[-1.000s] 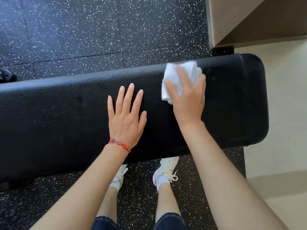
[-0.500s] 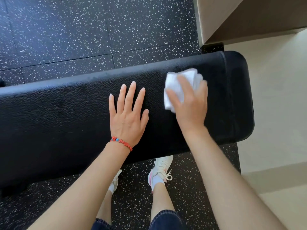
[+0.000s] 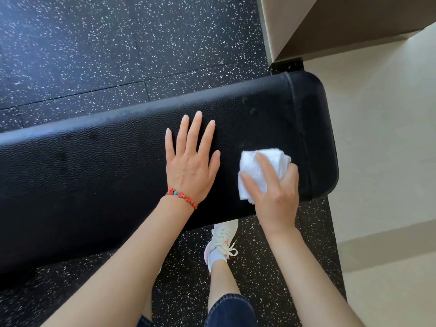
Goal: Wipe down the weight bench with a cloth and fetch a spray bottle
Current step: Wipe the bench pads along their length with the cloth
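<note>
Dark rubber floor (image 3: 113, 43) with white speckles, filling most of the view, meeting a pale beige smooth floor (image 3: 387, 161) along the right side. Across the middle, long black weight bench (image 3: 82, 175) with padded, pebbled leather-like top, running from the left edge of the view to its rounded right end, a stitched seam just before that end. Faint dusty grey marks along the far edge of the bench, near the middle. In the far right corner of the view, beige wall corner (image 3: 306, 24) standing just behind the right end of the bench. Left hand (image 3: 191, 161) laid flat on the bench top, palm down, fingers spread and stretched, holding nothing, placed about halfway between the far and near edges. Right hand (image 3: 273, 192) near the right end of the bench, close to its near edge, fingers closed over a small white folded cloth (image 3: 264, 166) and pressing it onto the padding; the two hands apart, side by side, not touching. One white laced sneaker (image 3: 220, 244) with pink sole on the dark floor, below the near edge of the bench, with dark blue denim trouser hem (image 3: 230, 310) above the bare shin. Thin red beaded bracelet (image 3: 181, 197) with one blue bead around the left wrist.
</note>
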Action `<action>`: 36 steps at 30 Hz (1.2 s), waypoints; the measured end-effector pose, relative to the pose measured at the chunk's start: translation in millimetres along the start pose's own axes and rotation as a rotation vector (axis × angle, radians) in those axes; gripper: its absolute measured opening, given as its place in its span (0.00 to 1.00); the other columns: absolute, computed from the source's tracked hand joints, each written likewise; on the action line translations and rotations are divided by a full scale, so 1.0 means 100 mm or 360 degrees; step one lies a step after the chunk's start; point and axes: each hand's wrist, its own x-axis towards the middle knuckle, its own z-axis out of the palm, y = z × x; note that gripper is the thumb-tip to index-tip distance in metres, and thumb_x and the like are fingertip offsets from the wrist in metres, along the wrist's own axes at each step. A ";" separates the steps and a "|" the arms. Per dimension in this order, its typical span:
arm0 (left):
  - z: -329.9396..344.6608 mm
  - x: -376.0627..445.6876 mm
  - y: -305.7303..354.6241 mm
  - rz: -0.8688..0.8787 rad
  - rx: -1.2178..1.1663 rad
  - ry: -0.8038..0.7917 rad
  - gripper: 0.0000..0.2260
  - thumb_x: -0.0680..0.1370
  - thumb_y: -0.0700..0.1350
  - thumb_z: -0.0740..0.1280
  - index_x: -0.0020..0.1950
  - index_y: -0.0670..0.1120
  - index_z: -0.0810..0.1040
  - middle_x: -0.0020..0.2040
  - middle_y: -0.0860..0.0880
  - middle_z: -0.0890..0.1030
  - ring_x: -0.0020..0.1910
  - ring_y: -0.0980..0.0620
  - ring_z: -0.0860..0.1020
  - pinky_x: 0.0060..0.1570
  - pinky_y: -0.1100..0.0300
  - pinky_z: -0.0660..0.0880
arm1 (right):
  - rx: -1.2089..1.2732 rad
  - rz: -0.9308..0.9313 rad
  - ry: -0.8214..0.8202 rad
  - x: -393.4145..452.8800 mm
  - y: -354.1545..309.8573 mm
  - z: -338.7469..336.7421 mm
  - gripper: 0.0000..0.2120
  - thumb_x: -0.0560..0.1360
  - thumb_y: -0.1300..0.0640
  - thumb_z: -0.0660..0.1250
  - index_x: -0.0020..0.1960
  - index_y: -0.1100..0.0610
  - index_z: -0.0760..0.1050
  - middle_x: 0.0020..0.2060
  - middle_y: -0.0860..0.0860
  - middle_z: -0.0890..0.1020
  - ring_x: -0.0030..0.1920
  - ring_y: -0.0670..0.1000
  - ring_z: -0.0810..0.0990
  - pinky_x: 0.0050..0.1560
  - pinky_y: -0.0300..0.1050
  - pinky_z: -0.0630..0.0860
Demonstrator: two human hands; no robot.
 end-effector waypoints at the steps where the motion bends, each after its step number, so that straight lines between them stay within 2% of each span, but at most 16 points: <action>1: 0.02 0.00 0.01 0.0003 0.0018 -0.0016 0.23 0.78 0.50 0.56 0.72 0.44 0.65 0.73 0.41 0.64 0.72 0.39 0.61 0.69 0.40 0.52 | 0.0035 0.0030 0.0000 0.13 -0.04 0.02 0.19 0.71 0.47 0.68 0.57 0.59 0.78 0.42 0.64 0.72 0.41 0.62 0.74 0.39 0.51 0.76; 4: 0.07 -0.01 -0.01 0.0016 0.0082 -0.0004 0.23 0.78 0.51 0.56 0.72 0.44 0.65 0.73 0.41 0.64 0.72 0.40 0.61 0.69 0.40 0.51 | 0.0133 0.0141 0.0033 0.71 -0.18 0.10 0.19 0.71 0.49 0.70 0.59 0.56 0.77 0.52 0.66 0.73 0.52 0.64 0.72 0.47 0.51 0.72; 6: 0.09 -0.01 -0.03 0.0028 0.0094 0.0011 0.23 0.78 0.51 0.55 0.72 0.45 0.64 0.73 0.41 0.64 0.72 0.40 0.60 0.69 0.41 0.50 | 0.0101 0.0145 0.0022 1.06 -0.22 0.15 0.20 0.72 0.48 0.68 0.61 0.54 0.75 0.55 0.64 0.71 0.55 0.62 0.70 0.50 0.51 0.71; 8: 0.10 -0.01 -0.03 0.0027 0.0097 0.0019 0.23 0.78 0.51 0.55 0.72 0.45 0.64 0.73 0.41 0.64 0.72 0.40 0.60 0.70 0.41 0.50 | 0.0087 0.0125 -0.0002 1.18 -0.23 0.17 0.21 0.73 0.47 0.67 0.63 0.53 0.74 0.54 0.63 0.71 0.55 0.61 0.70 0.49 0.50 0.71; 14: 0.08 -0.01 -0.02 0.0022 0.0089 0.0020 0.23 0.78 0.51 0.56 0.72 0.45 0.65 0.73 0.42 0.64 0.72 0.40 0.60 0.69 0.40 0.51 | 0.0071 0.0024 -0.0032 0.84 -0.09 0.03 0.20 0.72 0.49 0.69 0.62 0.55 0.75 0.49 0.65 0.72 0.49 0.63 0.72 0.43 0.49 0.71; 16: 0.09 -0.01 -0.03 0.0025 0.0085 0.0032 0.23 0.78 0.51 0.56 0.72 0.45 0.65 0.73 0.42 0.64 0.72 0.41 0.60 0.70 0.41 0.51 | 0.0023 0.0016 -0.0025 0.97 -0.06 0.02 0.20 0.72 0.49 0.69 0.62 0.54 0.75 0.51 0.65 0.72 0.50 0.63 0.72 0.44 0.49 0.69; 20: 0.11 -0.02 -0.03 0.0017 0.0089 0.0049 0.23 0.78 0.51 0.56 0.72 0.45 0.64 0.73 0.42 0.64 0.72 0.41 0.60 0.70 0.41 0.50 | 0.0043 0.0247 0.0085 1.37 -0.21 0.17 0.20 0.73 0.46 0.66 0.63 0.51 0.73 0.57 0.63 0.70 0.56 0.60 0.70 0.49 0.46 0.66; 24: 0.10 -0.02 -0.03 0.0010 0.0086 0.0032 0.23 0.78 0.51 0.56 0.72 0.45 0.64 0.73 0.42 0.63 0.73 0.41 0.59 0.70 0.41 0.50 | -0.0016 0.0069 -0.0042 1.42 -0.30 0.21 0.21 0.74 0.44 0.64 0.64 0.50 0.72 0.58 0.61 0.69 0.58 0.59 0.68 0.52 0.47 0.69; 27: 0.08 0.00 0.00 0.0001 0.0076 0.0028 0.23 0.77 0.50 0.57 0.72 0.44 0.66 0.73 0.41 0.64 0.72 0.40 0.60 0.69 0.40 0.52 | -0.0041 -0.0053 -0.0101 1.40 -0.08 0.07 0.21 0.74 0.45 0.65 0.64 0.51 0.72 0.57 0.62 0.69 0.57 0.60 0.69 0.48 0.47 0.69; 32: 0.05 0.06 0.12 0.0034 0.0055 0.0025 0.23 0.77 0.49 0.57 0.71 0.44 0.65 0.73 0.41 0.64 0.72 0.40 0.60 0.70 0.40 0.51 | 0.0004 0.0128 0.0001 1.37 0.26 -0.14 0.21 0.73 0.47 0.66 0.63 0.53 0.73 0.55 0.64 0.71 0.55 0.62 0.70 0.49 0.48 0.69; 36: 0.11 0.16 0.28 0.0195 0.0022 0.0008 0.23 0.78 0.49 0.57 0.72 0.44 0.65 0.73 0.42 0.64 0.72 0.42 0.58 0.70 0.41 0.51 | 0.0109 0.0251 0.0065 1.25 0.39 -0.19 0.20 0.72 0.47 0.67 0.62 0.51 0.74 0.53 0.62 0.71 0.52 0.61 0.72 0.44 0.42 0.64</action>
